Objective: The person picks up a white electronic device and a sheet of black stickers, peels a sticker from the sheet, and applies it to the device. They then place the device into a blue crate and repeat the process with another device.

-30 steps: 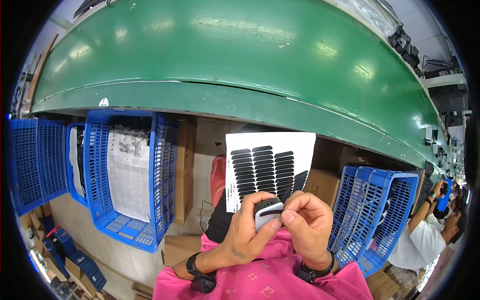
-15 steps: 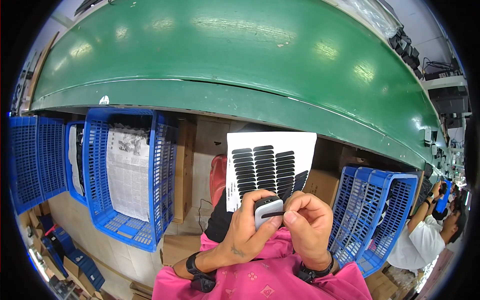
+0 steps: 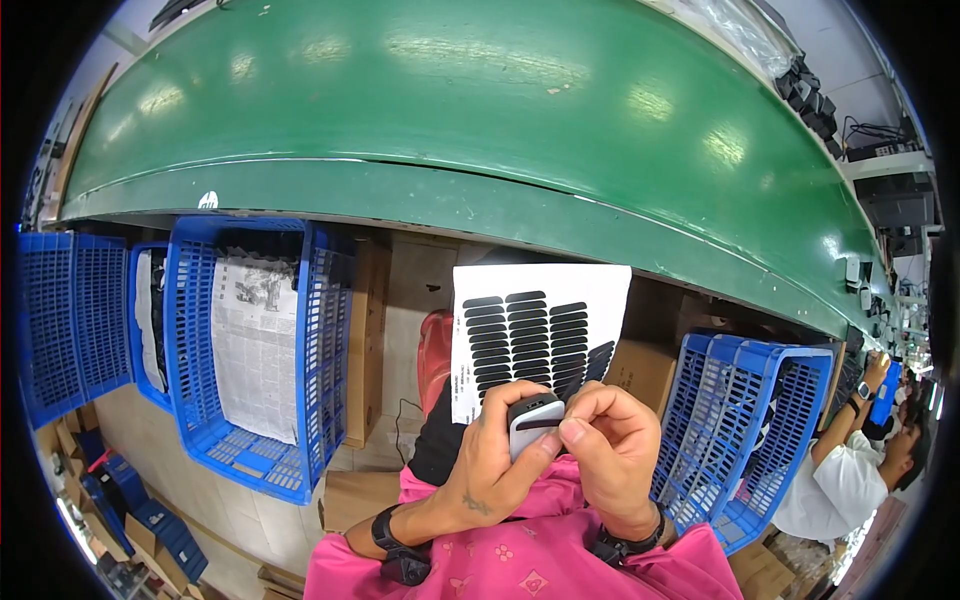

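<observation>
Wrapped in my left hand (image 3: 485,465) is a small rounded device (image 3: 524,439) with a grey face and a black edge with small openings. A thin black sticker strip (image 3: 541,423) lies over its face. My right hand (image 3: 618,450) pinches the strip's right end between thumb and fingers. Just beyond both hands, a white sheet (image 3: 590,283) rests over my lap, carrying columns of black rounded stickers (image 3: 527,345). Its lower right part is hidden behind my right fingers.
A green workbench (image 3: 420,100) spans the far side. Blue crates stand at left (image 3: 310,360) and right (image 3: 745,400), the left one holding newspaper (image 3: 257,350). Cardboard boxes (image 3: 640,372) stand under the bench. At far right is another person in a white shirt (image 3: 835,485).
My right hand has shifted slightly left, bringing the black strip farther over the device's face and nearer its upper edge. My left hand stays almost still. The other person's hand has moved.
</observation>
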`<control>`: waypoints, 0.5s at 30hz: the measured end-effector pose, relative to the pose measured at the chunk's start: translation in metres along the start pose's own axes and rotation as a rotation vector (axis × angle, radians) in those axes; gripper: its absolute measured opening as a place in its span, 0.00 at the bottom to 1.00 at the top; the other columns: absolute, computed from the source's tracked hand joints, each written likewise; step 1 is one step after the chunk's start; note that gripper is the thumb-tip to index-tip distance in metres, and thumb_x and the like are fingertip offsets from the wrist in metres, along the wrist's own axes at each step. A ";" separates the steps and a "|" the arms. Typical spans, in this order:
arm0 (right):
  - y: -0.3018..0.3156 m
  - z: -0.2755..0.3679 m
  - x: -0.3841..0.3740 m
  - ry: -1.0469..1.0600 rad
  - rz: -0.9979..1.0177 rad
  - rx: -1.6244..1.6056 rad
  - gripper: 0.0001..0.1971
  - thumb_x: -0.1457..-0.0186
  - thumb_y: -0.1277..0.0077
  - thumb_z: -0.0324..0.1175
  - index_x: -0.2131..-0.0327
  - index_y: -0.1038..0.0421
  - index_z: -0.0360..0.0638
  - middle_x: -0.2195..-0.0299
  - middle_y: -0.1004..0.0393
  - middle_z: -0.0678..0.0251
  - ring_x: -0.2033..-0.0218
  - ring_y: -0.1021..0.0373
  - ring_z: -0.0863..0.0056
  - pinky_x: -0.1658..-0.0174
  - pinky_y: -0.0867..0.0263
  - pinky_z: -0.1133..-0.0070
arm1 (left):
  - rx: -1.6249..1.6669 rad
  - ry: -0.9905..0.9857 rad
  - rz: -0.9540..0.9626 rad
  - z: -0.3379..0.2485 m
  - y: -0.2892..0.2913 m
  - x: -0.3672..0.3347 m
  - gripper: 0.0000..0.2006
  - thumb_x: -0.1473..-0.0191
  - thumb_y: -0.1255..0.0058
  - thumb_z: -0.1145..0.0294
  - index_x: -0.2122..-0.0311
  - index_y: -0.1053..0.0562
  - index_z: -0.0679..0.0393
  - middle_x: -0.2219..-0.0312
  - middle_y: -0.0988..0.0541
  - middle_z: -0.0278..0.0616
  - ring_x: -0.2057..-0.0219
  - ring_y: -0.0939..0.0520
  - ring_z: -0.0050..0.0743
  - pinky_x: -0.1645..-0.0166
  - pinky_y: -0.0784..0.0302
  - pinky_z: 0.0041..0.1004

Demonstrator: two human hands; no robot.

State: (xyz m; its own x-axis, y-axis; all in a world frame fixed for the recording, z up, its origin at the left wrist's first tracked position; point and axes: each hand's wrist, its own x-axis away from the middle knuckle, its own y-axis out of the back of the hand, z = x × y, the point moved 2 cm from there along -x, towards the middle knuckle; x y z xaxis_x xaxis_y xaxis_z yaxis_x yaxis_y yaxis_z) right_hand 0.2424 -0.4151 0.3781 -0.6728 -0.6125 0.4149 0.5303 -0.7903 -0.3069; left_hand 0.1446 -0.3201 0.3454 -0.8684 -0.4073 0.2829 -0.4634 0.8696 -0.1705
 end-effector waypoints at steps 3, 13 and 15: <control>0.000 -0.001 0.000 0.004 -0.001 -0.005 0.02 0.48 0.49 0.21 0.71 0.32 0.34 0.72 0.32 0.69 0.72 0.37 0.86 0.67 0.41 0.88 | -0.018 -0.018 -0.006 -0.001 0.000 0.000 0.20 0.46 0.51 0.75 0.49 0.40 0.65 0.62 0.25 0.45 0.63 0.25 0.25 0.57 0.28 0.27; 0.002 -0.006 -0.002 0.005 0.002 0.001 0.02 0.47 0.49 0.21 0.71 0.32 0.34 0.72 0.31 0.69 0.73 0.36 0.86 0.67 0.40 0.87 | -0.022 -0.022 -0.017 -0.001 0.000 0.000 0.19 0.44 0.50 0.73 0.50 0.39 0.65 0.63 0.26 0.44 0.64 0.25 0.25 0.59 0.28 0.26; 0.006 -0.008 -0.003 0.066 0.073 -0.024 0.01 0.44 0.50 0.18 0.67 0.31 0.32 0.71 0.29 0.70 0.70 0.32 0.88 0.65 0.33 0.88 | -0.022 -0.030 -0.015 -0.002 0.000 0.000 0.18 0.44 0.50 0.74 0.50 0.39 0.65 0.63 0.26 0.44 0.64 0.25 0.24 0.59 0.28 0.26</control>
State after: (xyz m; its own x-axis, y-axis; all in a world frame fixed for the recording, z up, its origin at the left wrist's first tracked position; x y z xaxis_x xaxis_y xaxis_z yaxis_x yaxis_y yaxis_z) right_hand 0.2432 -0.4181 0.3679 -0.6654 -0.6677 0.3338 0.5672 -0.7430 -0.3554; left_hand 0.1451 -0.3200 0.3470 -0.8664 -0.4282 0.2567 -0.4727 0.8691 -0.1458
